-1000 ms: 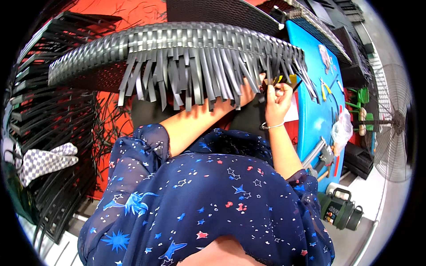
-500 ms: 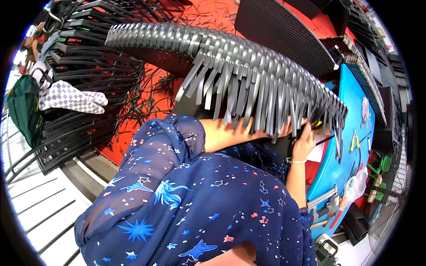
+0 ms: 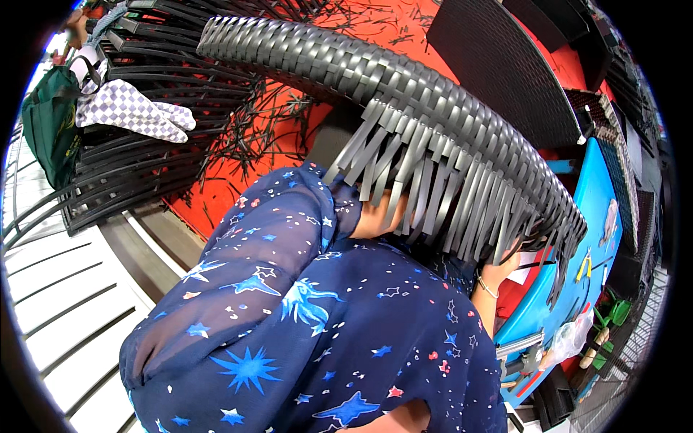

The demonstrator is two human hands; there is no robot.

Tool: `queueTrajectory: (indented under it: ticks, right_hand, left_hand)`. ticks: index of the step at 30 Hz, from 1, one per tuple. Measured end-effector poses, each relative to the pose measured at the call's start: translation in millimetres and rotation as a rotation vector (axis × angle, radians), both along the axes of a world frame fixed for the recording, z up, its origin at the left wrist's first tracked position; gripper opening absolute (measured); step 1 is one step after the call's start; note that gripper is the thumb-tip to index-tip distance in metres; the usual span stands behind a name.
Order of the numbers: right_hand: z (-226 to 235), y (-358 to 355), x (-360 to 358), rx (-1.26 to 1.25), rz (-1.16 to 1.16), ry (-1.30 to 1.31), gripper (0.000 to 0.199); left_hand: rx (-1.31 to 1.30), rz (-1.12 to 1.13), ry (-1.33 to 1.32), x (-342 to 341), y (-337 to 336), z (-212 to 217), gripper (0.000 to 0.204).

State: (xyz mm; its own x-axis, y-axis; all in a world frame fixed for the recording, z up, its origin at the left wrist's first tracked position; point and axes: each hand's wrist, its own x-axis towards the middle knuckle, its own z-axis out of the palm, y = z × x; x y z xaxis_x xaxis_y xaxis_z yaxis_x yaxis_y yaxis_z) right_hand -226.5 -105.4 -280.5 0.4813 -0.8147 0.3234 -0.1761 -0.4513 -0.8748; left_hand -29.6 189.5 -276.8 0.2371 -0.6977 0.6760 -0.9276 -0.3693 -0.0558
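Note:
A curved black woven wicker piece (image 3: pixel 404 79) arches over my lap, with several loose flat strips (image 3: pixel 433 195) hanging from its edge like a fringe. My left forearm reaches under this fringe, and my left hand is hidden behind the strips. Only part of my right hand (image 3: pixel 503 261), with a thin bracelet at the wrist, shows at the right end of the fringe. Its fingers are closed around a thin dark tool (image 3: pixel 535 265) that points right. My blue star-patterned sleeve and dress fill the lower middle.
A blue table (image 3: pixel 603 195) at the right carries yellow-handled pliers (image 3: pixel 583 267); a clear plastic bag (image 3: pixel 570 339) lies near its lower end. Strip offcuts litter the red floor (image 3: pixel 274 123). Stacked black metal frames (image 3: pixel 137 180), a checkered cloth (image 3: pixel 133 112) and a green bag (image 3: pixel 47 130) are at the left. A flat woven panel (image 3: pixel 505 65) lies behind.
The view has swung left and tilted, so the wicker piece now runs diagonally. My left hand, seen at the strips earlier, is now hidden behind them. My right hand stays at the right end.

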Motion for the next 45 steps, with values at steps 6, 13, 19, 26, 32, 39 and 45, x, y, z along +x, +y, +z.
queueTrajectory:
  ticks: [6,13,19,26,32,39,45]
  right_hand:
    - [22.9,7.9,10.4,-0.304,0.071,0.132,0.038]
    - [0.2,-16.0,-17.8,-0.555,0.096,0.32,0.03]
    - [6.6,-4.1,-3.4,-0.42,0.027,0.253,0.035]
    - [21.1,1.5,10.2,-0.729,0.056,0.186,0.033]
    - [5.4,-4.6,2.5,-0.605,0.02,0.245,0.036]
    - [-66.3,-46.2,-62.7,-0.497,-0.013,0.541,0.049]
    - [22.0,17.9,12.4,-0.408,0.02,0.143,0.04]
  left_hand:
    - [-0.003,-0.028,0.045,2.9,-2.2,6.8,0.044]
    - [-0.01,-0.056,0.083,4.5,-4.1,13.7,0.042]
    - [-0.004,-0.081,0.109,7.4,-1.1,17.1,0.041]
    - [-0.006,-0.11,0.139,9.2,-1.0,21.7,0.04]
    - [0.005,-0.132,0.173,11.3,-1.2,27.0,0.038]
    - [0.013,-0.191,0.24,18.3,-7.5,37.4,0.037]
    - [0.033,-0.229,0.347,27.1,-9.4,50.6,0.036]
